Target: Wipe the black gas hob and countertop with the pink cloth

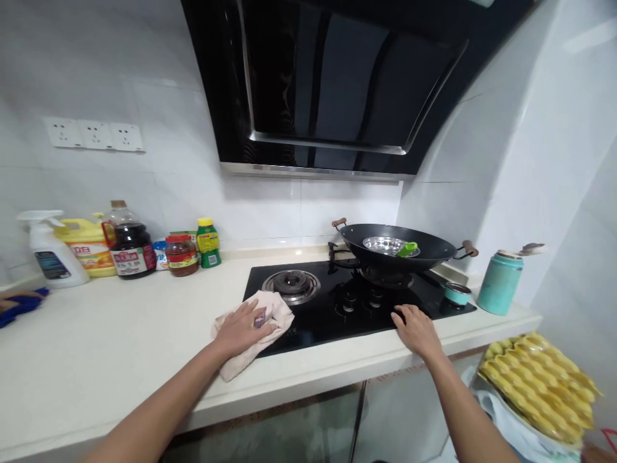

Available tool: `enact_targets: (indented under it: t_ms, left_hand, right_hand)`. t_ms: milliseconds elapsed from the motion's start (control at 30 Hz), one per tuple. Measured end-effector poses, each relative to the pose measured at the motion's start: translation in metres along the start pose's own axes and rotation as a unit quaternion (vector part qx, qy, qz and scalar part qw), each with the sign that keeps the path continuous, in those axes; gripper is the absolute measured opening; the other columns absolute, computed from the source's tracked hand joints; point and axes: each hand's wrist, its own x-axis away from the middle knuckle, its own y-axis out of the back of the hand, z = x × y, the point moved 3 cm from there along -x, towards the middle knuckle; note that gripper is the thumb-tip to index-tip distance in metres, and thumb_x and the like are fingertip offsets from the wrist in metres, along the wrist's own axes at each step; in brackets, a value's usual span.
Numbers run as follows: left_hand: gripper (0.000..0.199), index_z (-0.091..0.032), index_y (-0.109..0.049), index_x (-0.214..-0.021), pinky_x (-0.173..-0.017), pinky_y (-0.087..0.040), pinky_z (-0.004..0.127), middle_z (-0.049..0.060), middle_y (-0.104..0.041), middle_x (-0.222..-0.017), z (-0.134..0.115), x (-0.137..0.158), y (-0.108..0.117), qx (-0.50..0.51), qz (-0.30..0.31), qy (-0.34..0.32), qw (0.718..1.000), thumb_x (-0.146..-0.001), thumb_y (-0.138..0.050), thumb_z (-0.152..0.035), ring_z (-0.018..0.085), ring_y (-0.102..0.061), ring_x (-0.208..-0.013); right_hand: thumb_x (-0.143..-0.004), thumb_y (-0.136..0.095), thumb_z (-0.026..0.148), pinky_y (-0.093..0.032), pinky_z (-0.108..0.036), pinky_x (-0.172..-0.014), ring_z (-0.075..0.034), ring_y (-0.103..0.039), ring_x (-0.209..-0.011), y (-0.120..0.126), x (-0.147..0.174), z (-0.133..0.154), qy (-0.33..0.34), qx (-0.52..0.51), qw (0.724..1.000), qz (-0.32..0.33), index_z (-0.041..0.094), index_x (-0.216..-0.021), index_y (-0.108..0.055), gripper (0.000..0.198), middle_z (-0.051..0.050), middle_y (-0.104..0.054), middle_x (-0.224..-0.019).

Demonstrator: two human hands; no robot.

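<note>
Far left edge: a blue cloth [22, 305] lies on the white tabletop [120, 347], partly cut off by the frame. Behind it, along the tiled wall, I log a row: white spray bottle [51, 251], yellow detergent jug [87, 247], dark soy sauce bottle [129, 244], a red-lidded jar [182, 254], and a small green bottle with yellow cap [209, 243]. Three wall sockets [95, 134] sit above this row.

Left hand [241, 329]: palm down, fingers spread flat, pressing on a pale pink rag [270, 312]. The rag straddles the front left corner of the black gas hob [337, 308], part on the glass, part on the tabletop. The hand is open on it, not clenched. Just beyond the rag is the left burner [292, 285], bare.

Right hand [417, 329]: open, fingers resting on the hob's front edge, near the control knobs [361, 299]; holding nothing.

Behind it, a black wok [434, 247] sits on the right burner, holding a steel bowl [383, 244] and a green item [407, 249] I cannot identify. A small teal cup [457, 293] stands at the hob's right corner, a teal flask [499, 283] just beside it on the tabletop. Black range hood [337, 83] overhead.

Lower right, below tabletop level: yellow egg tray [540, 379].
</note>
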Motion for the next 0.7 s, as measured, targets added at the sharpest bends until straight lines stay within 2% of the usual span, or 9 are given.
enact_targets:
  t_ms: [200,333,433,567,633,700]
  left_hand:
    - [0.084,-0.020,-0.053,-0.146,-0.121,-0.023,0.051,0.011,-0.023,-0.167,0.000,0.020,0.000,-0.013,0.002,0.009,1.000,-0.085,-0.042,-0.076,0.034,-0.020,-0.153]
    - [0.086,-0.022,-0.051,-0.147,-0.120,-0.019,0.058,0.015,-0.025,-0.166,-0.018,0.019,-0.006,-0.028,0.004,-0.015,0.999,-0.085,-0.040,-0.079,0.038,-0.021,-0.153]
    - [0.086,-0.026,-0.048,-0.149,-0.120,-0.016,0.060,0.014,-0.025,-0.166,-0.049,0.020,-0.017,-0.016,0.019,-0.059,0.998,-0.083,-0.043,-0.080,0.039,-0.018,-0.153]
    - [0.086,-0.031,-0.047,-0.149,-0.121,-0.012,0.062,0.011,-0.021,-0.168,-0.106,0.021,-0.035,0.029,0.035,-0.142,0.989,-0.078,-0.055,-0.077,0.040,-0.014,-0.154]
    - [0.086,-0.031,-0.047,-0.150,-0.121,-0.009,0.062,0.011,-0.020,-0.168,-0.133,0.019,-0.043,0.056,0.046,-0.174,0.982,-0.077,-0.055,-0.077,0.040,-0.013,-0.154]
    - [0.088,-0.029,-0.046,-0.150,-0.121,-0.008,0.063,0.012,-0.020,-0.168,-0.155,0.015,-0.047,0.083,0.051,-0.198,0.975,-0.077,-0.054,-0.078,0.041,-0.012,-0.154]
  right_hand:
    - [-0.100,-0.036,0.042,-0.036,-0.044,-0.108,-0.030,-0.055,-0.123,-0.003,0.000,-0.001,0.000,-0.007,1.000,0.006,0.016,-0.127,-0.063,0.046,-0.015,-0.061,-0.130]
    - [-0.099,-0.036,0.042,-0.037,-0.045,-0.107,-0.030,-0.055,-0.123,-0.004,-0.001,0.001,-0.004,-0.011,1.000,0.006,0.017,-0.126,-0.063,0.046,-0.015,-0.061,-0.130]
    - [-0.099,-0.037,0.041,-0.037,-0.045,-0.107,-0.030,-0.055,-0.122,-0.003,-0.001,0.002,-0.002,-0.016,1.000,0.001,0.016,-0.125,-0.064,0.045,-0.016,-0.061,-0.129]
    - [-0.098,-0.039,0.041,-0.039,-0.043,-0.107,-0.030,-0.057,-0.120,0.002,0.000,0.001,-0.004,-0.027,0.999,-0.018,0.015,-0.122,-0.065,0.044,-0.017,-0.061,-0.128]
    - [-0.098,-0.038,0.042,-0.040,-0.045,-0.106,-0.031,-0.056,-0.121,0.009,0.002,0.002,-0.018,-0.027,0.999,-0.041,0.014,-0.119,-0.066,0.045,-0.018,-0.060,-0.128]
    - [-0.097,-0.038,0.044,-0.041,-0.048,-0.105,-0.032,-0.056,-0.120,0.018,0.006,0.012,-0.027,-0.070,0.994,-0.075,0.015,-0.115,-0.067,0.045,-0.018,-0.061,-0.125]
